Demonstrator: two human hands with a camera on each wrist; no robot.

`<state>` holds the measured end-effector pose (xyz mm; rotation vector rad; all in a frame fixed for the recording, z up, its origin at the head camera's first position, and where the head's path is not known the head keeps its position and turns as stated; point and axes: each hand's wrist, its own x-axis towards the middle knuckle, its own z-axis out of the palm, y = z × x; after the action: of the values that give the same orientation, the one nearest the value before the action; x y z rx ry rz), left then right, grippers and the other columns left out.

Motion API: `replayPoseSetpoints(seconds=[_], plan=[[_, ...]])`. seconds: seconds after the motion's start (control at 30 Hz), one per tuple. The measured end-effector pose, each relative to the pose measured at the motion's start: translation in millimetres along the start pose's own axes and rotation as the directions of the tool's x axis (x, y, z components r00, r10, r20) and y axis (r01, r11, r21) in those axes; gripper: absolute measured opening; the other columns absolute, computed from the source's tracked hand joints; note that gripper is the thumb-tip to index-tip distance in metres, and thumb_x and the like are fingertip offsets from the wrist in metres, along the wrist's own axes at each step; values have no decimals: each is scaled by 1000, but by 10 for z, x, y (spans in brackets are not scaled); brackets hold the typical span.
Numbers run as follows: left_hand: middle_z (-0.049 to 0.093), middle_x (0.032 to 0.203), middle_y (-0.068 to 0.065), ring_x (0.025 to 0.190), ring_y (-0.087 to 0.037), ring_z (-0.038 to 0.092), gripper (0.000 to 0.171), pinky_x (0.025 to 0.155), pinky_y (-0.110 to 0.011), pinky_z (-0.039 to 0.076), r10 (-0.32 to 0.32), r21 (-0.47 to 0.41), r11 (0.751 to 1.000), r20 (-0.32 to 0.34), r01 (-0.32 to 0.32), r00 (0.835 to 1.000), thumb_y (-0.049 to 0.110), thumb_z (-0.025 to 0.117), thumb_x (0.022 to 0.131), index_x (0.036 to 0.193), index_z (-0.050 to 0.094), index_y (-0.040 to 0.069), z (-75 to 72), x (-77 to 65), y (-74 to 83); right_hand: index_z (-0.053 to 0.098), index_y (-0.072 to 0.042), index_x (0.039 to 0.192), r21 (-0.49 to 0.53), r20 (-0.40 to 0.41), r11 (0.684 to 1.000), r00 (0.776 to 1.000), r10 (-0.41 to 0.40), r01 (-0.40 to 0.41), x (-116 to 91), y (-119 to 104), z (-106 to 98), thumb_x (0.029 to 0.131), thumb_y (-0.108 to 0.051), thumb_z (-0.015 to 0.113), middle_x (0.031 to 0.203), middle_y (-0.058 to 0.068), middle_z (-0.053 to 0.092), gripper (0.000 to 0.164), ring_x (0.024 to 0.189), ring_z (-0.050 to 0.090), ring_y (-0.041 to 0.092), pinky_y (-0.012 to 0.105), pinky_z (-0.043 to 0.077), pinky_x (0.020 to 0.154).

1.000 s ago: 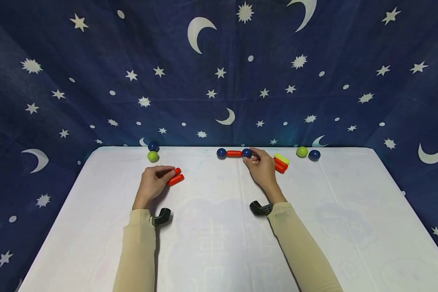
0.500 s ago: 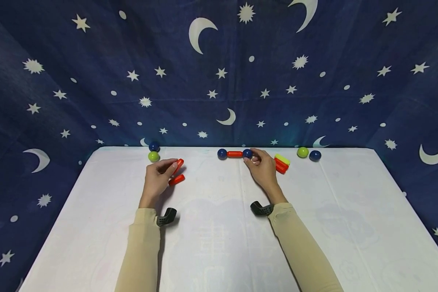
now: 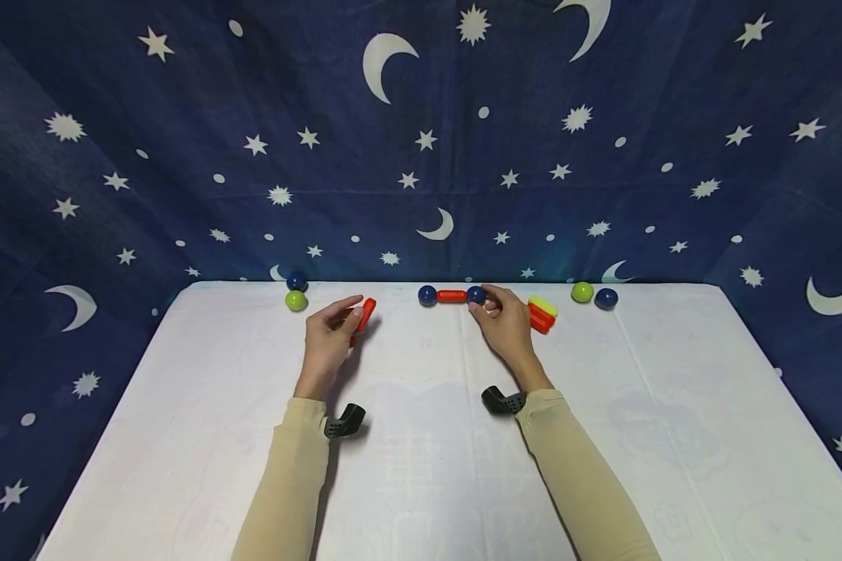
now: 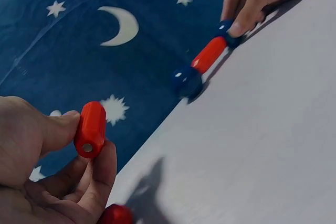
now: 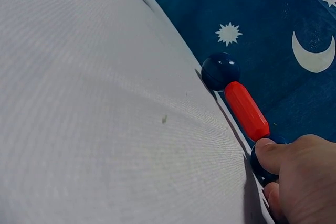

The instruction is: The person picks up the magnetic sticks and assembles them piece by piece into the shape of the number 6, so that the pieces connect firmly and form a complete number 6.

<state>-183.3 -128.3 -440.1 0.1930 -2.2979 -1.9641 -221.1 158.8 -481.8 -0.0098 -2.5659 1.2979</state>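
Observation:
My left hand pinches a red rod between thumb and fingers, held tilted over the table. A round grey metal spot shows in the rod's near end in the left wrist view. Below that hand lies a second red rod, mostly hidden. At the table's back edge, a red rod joins two dark blue balls end to end: a left ball and a right ball. My right hand pinches the right ball between thumb and fingers, partly covering it in the right wrist view.
Beside the right hand lie red rods and a yellow-green rod. A green ball and a blue ball sit further right; another green ball and blue ball at back left. A star-patterned cloth rises behind.
The left hand has picked up one red rod from beside the other and carried it right, towards the joined balls, turning it steeper. The right hand stays on its blue ball.

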Motion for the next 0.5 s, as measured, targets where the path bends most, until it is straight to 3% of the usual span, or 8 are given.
replayPoseSetpoints(seconds=[0.17,0.27,0.4,0.5], plan=[[66,118,-23,88,-19,67,32,70,-20,54,-12,-83,996,60,17,998,3,59,102,133,67,5,140,-33,10,64,0,133,3,-6,1000,1000,-10,10,0,3,2,94,-18,75,99,15,62,45,87,56,25,34,50,78],[64,125,-23,98,-24,66,32,77,-26,58,-13,-132,991,101,27,995,0,56,103,133,67,3,217,-52,20,64,0,132,6,-10,1000,1000,-19,19,4,1,2,93,-17,76,98,15,62,44,86,56,25,34,50,77],[61,128,-25,106,-25,63,31,84,-32,58,-4,-193,981,157,35,988,-5,53,102,131,65,-4,295,-67,13,64,2,131,7,-16,999,999,-37,37,5,0,-1,93,-15,76,97,15,62,43,85,57,25,34,50,76],[61,126,-26,102,-22,63,32,82,-29,58,-13,-212,976,186,53,983,-6,54,101,131,65,-5,332,-74,-6,65,2,131,15,-19,999,999,-44,45,6,-1,-2,93,-14,76,97,16,63,43,85,58,26,34,50,76]])
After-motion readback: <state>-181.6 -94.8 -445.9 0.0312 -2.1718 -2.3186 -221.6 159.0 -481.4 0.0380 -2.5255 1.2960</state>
